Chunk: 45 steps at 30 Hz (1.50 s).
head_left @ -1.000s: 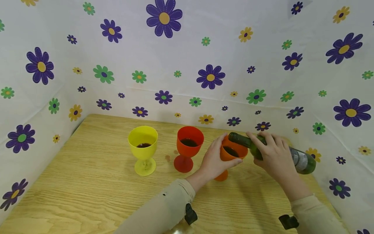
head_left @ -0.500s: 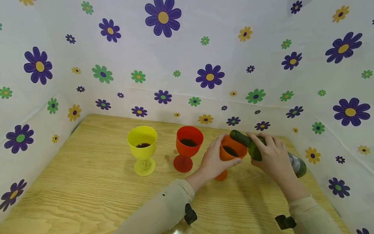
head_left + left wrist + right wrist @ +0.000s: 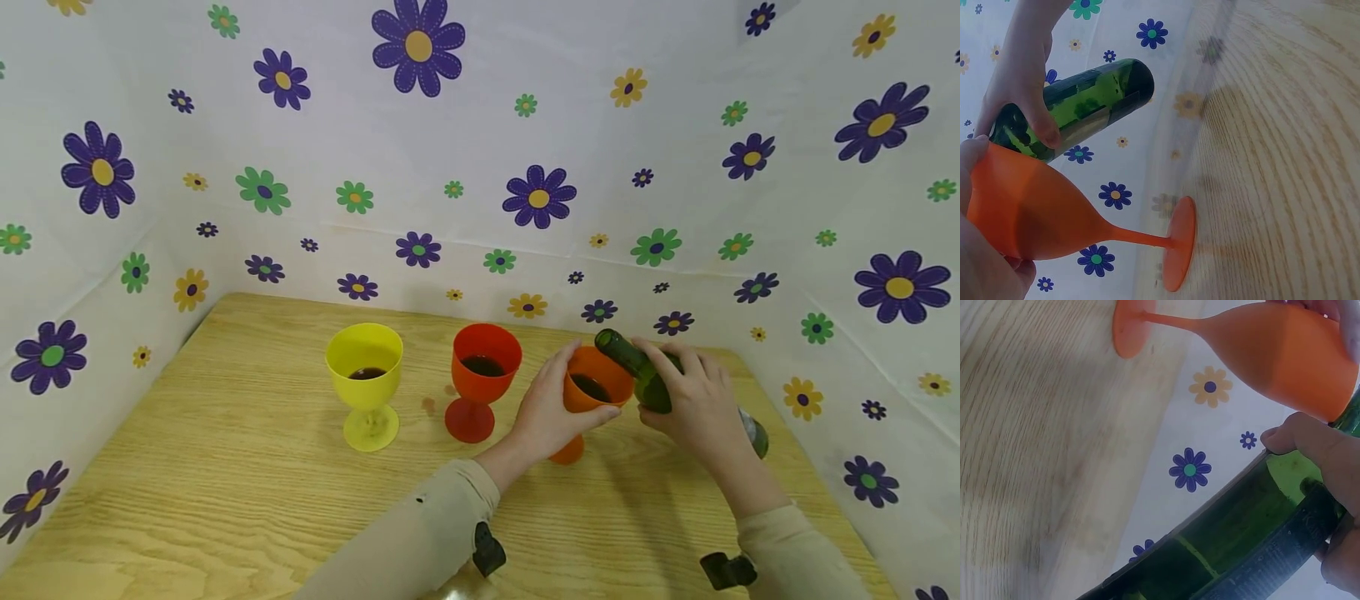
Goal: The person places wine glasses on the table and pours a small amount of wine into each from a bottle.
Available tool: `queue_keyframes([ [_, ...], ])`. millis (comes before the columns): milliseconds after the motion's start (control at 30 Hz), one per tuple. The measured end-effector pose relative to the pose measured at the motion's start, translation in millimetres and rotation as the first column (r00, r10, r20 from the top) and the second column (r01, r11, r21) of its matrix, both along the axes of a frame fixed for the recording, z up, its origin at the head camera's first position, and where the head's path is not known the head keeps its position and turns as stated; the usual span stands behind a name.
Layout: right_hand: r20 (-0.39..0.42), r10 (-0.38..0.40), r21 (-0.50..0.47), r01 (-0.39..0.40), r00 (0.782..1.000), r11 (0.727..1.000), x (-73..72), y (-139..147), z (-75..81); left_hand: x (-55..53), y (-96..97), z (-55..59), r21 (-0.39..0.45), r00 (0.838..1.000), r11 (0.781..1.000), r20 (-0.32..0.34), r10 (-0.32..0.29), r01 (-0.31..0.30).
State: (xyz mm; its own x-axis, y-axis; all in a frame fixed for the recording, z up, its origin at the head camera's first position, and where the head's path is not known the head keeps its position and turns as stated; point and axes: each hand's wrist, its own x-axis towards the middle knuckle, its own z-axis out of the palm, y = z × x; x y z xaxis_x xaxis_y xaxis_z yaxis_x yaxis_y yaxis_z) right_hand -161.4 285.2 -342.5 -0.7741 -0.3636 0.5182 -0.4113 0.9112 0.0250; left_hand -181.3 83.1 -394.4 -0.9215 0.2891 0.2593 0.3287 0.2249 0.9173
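My left hand [image 3: 553, 406] is curled round the bowl of an orange goblet [image 3: 577, 393], which stands on the table with dark liquid inside. In the left wrist view the goblet's stem and round foot [image 3: 1179, 244] show below the bowl. My right hand [image 3: 697, 408] grips a green glass bottle [image 3: 654, 390] around its body. The bottle leans, its open mouth up and to the left above the orange goblet's rim. Its label [image 3: 1272, 562] shows in the right wrist view. No stream of liquid is visible at the mouth.
A red goblet [image 3: 486, 379] and a yellow goblet [image 3: 365, 392] stand to the left, both with dark liquid. Small brownish spots [image 3: 428, 406] mark the wooden table [image 3: 247, 467]. White flower-patterned cloth [image 3: 465, 150] walls the back and sides.
The bottle has tipped more upright, its mouth rising slightly and its base swinging down and left. My right hand has shifted a little. The left hand and orange goblet stay in place.
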Motion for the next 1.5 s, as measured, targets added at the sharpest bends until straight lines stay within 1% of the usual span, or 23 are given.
queue_keyframes([
  [133,0.017,-0.006,-0.028,0.006,1.0,1.0,-0.2,-0.4,-1.1,0.2,0.0,-0.8,-0.001,1.0,1.0,-0.004,-0.003,0.003],
  [233,0.045,-0.002,-0.085,0.006,0.999,0.996,-1.0,0.1,-1.0,0.1,0.2,-1.3,-0.002,1.0,1.0,-0.008,-0.001,0.001],
  [400,0.102,-0.004,-0.183,0.023,0.995,0.983,-2.4,1.6,1.7,-0.6,0.5,-1.8,-0.001,1.0,1.0,-0.012,0.002,-0.002],
  [500,0.13,-0.006,-0.238,0.037,0.991,0.97,-3.5,2.2,3.9,-0.8,0.6,-1.7,0.0,1.0,1.0,-0.012,0.005,-0.005],
  [600,0.16,0.0,-0.326,0.053,0.987,0.944,-5.2,3.8,5.8,-0.8,0.7,-1.2,-0.002,1.0,1.0,-0.01,0.006,-0.006],
  [667,0.178,0.001,-0.39,0.069,0.984,0.918,-6.7,5.8,6.8,-0.9,0.6,-0.9,-0.002,1.0,1.0,-0.007,0.005,-0.005],
  [767,0.203,-0.01,-0.493,0.112,0.979,0.863,-9.2,9.8,7.8,-1.3,0.3,-0.8,-0.004,1.0,1.0,-0.009,0.004,-0.004],
  [833,0.225,-0.033,-0.555,0.156,0.974,0.817,-11.0,13.1,7.7,-1.7,0.0,-0.9,-0.003,1.0,1.0,-0.014,0.002,-0.002],
  [933,0.266,-0.088,-0.629,0.242,0.96,0.739,-14.0,19.2,6.5,-2.0,-0.4,-1.2,0.0,1.0,1.0,-0.024,-0.002,0.002],
  [1033,0.308,-0.141,-0.68,0.321,0.941,0.66,-17.5,24.8,4.9,-2.0,-0.4,-1.4,0.0,1.0,1.0,-0.03,-0.006,0.006],
  [1133,0.35,-0.155,-0.716,0.37,0.924,0.592,-21.5,28.6,4.4,-1.9,-0.4,-1.5,-0.002,1.0,1.0,-0.031,-0.004,0.004],
  [1167,0.36,-0.155,-0.725,0.38,0.92,0.575,-23.4,29.7,4.4,-1.8,-0.4,-1.4,-0.003,1.0,1.0,-0.03,-0.003,0.003],
  [1233,0.376,-0.149,-0.736,0.392,0.915,0.552,-28.0,31.5,4.3,-1.7,-0.6,-1.4,-0.005,1.0,1.0,-0.027,-0.001,0.001],
  [1367,0.392,-0.137,-0.752,0.403,0.91,0.521,-40.6,34.2,3.8,-1.2,-1.2,-1.3,-0.005,1.0,1.0,-0.023,-0.002,0.001],
  [1500,0.409,-0.124,-0.772,0.415,0.904,0.482,-53.4,35.4,3.6,-0.7,-1.4,-1.6,-0.003,1.0,1.0,-0.023,-0.009,0.009],
])
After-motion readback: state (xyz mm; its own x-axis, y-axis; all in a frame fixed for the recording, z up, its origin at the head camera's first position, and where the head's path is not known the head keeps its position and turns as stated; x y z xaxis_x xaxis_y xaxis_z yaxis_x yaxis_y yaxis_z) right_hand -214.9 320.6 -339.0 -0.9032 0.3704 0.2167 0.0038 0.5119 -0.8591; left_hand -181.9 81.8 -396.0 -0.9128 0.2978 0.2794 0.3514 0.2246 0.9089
